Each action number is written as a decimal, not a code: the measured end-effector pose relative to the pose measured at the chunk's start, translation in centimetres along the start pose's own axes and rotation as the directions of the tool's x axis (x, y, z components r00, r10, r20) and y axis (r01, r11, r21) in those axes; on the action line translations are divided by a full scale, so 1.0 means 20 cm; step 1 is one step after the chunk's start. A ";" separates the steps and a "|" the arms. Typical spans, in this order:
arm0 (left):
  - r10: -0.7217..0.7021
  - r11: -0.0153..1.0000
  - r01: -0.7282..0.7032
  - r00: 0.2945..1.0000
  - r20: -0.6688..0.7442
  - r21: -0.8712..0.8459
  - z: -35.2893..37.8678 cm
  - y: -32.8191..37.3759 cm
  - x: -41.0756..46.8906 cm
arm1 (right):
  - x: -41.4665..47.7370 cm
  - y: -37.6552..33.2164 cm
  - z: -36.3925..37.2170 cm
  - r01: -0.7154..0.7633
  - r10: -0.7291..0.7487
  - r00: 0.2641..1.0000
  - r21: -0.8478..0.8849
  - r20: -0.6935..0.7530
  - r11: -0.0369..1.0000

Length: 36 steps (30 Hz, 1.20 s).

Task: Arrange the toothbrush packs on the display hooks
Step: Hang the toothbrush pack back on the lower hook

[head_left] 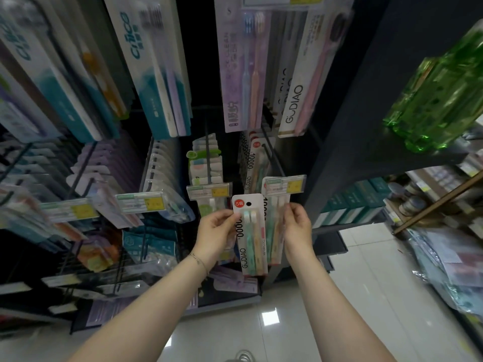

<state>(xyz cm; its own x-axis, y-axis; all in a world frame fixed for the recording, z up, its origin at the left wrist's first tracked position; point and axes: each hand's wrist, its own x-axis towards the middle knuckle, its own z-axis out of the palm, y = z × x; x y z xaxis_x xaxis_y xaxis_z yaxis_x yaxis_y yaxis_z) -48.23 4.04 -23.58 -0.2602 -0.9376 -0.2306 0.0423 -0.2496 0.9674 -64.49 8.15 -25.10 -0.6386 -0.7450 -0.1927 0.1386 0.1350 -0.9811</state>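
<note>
Here, toothbrush packs [252,236] in both hands [215,226] [296,226]

The head view looks forward and down, close before the display hooks [208,158].

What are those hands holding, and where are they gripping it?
The left hand pinches a GUDIAO toothbrush pack by its left edge, near the top. The right hand pinches the right edge of a second pack just behind it.

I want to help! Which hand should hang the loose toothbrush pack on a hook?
Likely the left hand: it pinches the white card toothbrush pack, hanging hole uncovered. The right hand holds other packs beside it.
</note>
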 end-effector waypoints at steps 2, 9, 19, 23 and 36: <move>0.001 1.000 -0.001 1.000 -0.008 -0.007 0.00 0.01 0.01 | 0.03 -0.02 0.01 -0.001 0.001 1.000 0.005 0.009 1.000; -0.010 1.000 0.009 0.999 -0.046 -0.030 0.00 0.02 0.02 | 0.07 -0.05 0.01 -0.096 0.093 0.995 0.191 0.023 0.977; 0.006 1.000 -0.006 0.999 -0.049 -0.010 0.00 0.02 0.04 | 0.08 -0.07 -0.01 -0.155 0.157 0.987 0.290 0.017 0.944; 0.014 1.000 -0.014 0.999 -0.044 0.003 0.00 0.01 0.04 | 0.07 -0.11 -0.03 -0.189 0.199 0.980 0.341 0.008 0.921; 0.018 1.000 -0.018 0.999 -0.026 0.014 0.00 0.02 0.03 | 0.05 -0.17 -0.06 -0.196 0.195 0.980 0.243 0.027 0.950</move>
<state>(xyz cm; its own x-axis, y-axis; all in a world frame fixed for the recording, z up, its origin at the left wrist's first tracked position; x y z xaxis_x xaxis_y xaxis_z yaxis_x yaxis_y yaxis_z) -48.44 3.36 -23.41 -0.2342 -0.9480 -0.2154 0.0333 -0.2293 0.9728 -66.54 7.74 -22.05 -0.5784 -0.7218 -0.3801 0.4409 0.1154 -0.8901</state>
